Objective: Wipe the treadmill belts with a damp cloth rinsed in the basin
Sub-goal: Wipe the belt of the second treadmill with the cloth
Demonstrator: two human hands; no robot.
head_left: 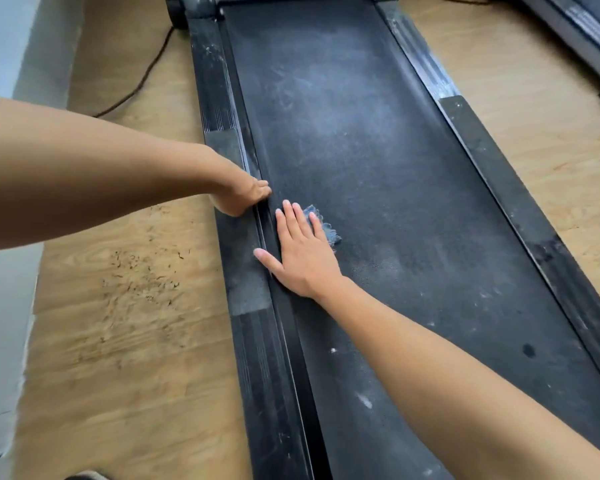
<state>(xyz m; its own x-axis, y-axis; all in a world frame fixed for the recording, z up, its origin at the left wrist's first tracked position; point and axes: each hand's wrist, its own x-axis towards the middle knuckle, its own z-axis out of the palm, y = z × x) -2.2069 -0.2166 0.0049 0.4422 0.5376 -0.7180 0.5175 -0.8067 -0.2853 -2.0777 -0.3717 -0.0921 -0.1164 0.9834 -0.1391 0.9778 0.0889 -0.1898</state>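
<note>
As right hand [302, 254] hides most of cloth [329, 231], left hand [241, 195] grips rail [248, 292]

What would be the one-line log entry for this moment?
step: wiping | right hand: flat on cloth, pressing it on belt | left hand: grips side rail

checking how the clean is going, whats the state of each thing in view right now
treadmill belt: dusty, pale smears
cloth: spread flat on the treadmill belt, mostly covered
right hand: fingers straight, pressing on the cloth
left hand: fingers curled over left side rail
left side rail: dusty, scuffed
floor: scattered dark debris
</note>
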